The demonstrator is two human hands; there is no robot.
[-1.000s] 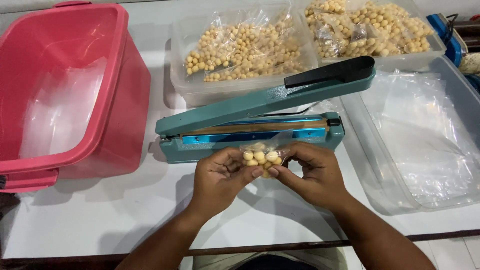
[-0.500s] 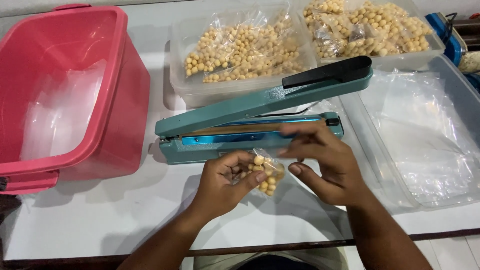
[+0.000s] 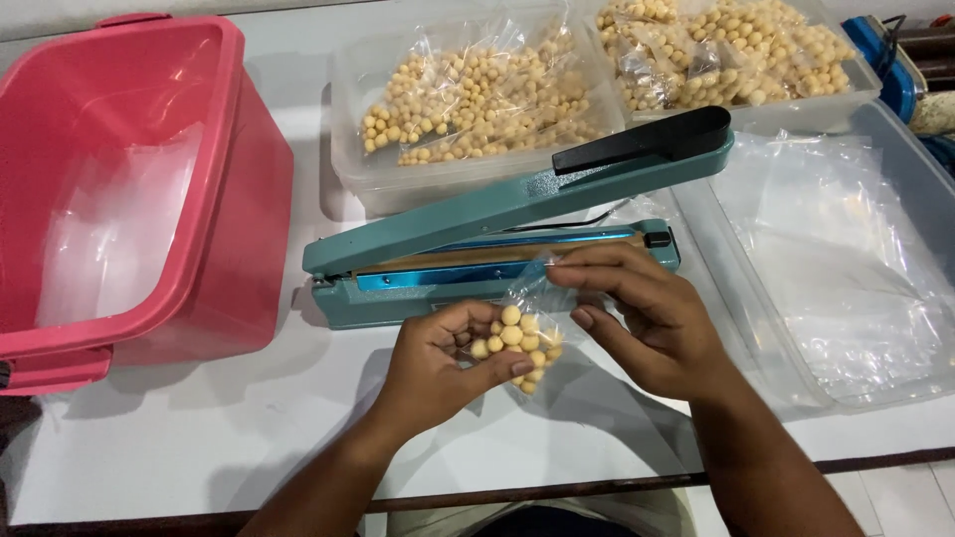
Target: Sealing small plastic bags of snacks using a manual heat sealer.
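The left hand [image 3: 438, 363] is cupping a small clear bag of round yellow snacks [image 3: 517, 336], its grip clamped on the filled lower part, thumb pressing across the front. The right hand [image 3: 647, 323] is pinching the bag's open top, fingers closed together on the plastic, just in front of the teal heat sealer [image 3: 497, 239] with its arm raised. The bag is hovering over the white bench [image 3: 199, 438]. A pink tub [image 3: 129, 189] is sitting to the left, trays of filled bags [image 3: 477, 99] behind, and a tray of empty plastic bags [image 3: 846, 268] to the right.

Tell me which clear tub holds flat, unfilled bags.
The right tub, beside the sealer: it holds only flat clear bags. The two tubs behind the sealer hold bags of yellow balls.
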